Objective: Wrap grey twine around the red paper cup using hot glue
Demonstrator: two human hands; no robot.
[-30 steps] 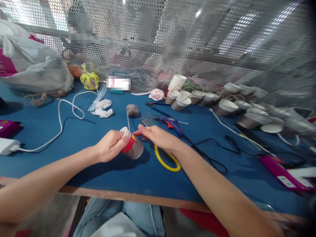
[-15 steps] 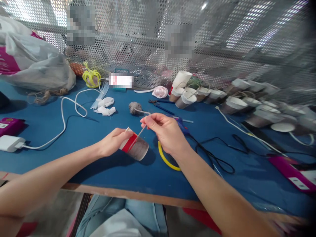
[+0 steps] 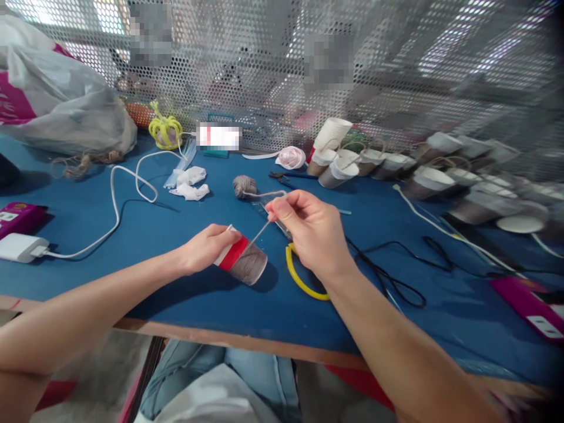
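Observation:
My left hand grips a paper cup by its rim end, thumb on the outside. The cup lies tilted with its base to the right; a red band shows near the rim and grey yarn is wrapped round the base half. In a pinch, my right hand holds a grey yarn strand drawn taut from the cup. Behind the hands, the strand runs on to a small grey yarn ball on the table. Beside my right wrist lie yellow-handled scissors, partly hidden by that hand.
Several yarn-wrapped cups with handles stand at the back right. Pliers and a pink ribbon roll lie behind the ball. A white cable crosses the left side, near a plastic bag. Black cords lie right.
My right hand has pulled the yarn a little further right, away from the cup. My left hand and the cup stay nearly where they were. The view has shifted slightly.

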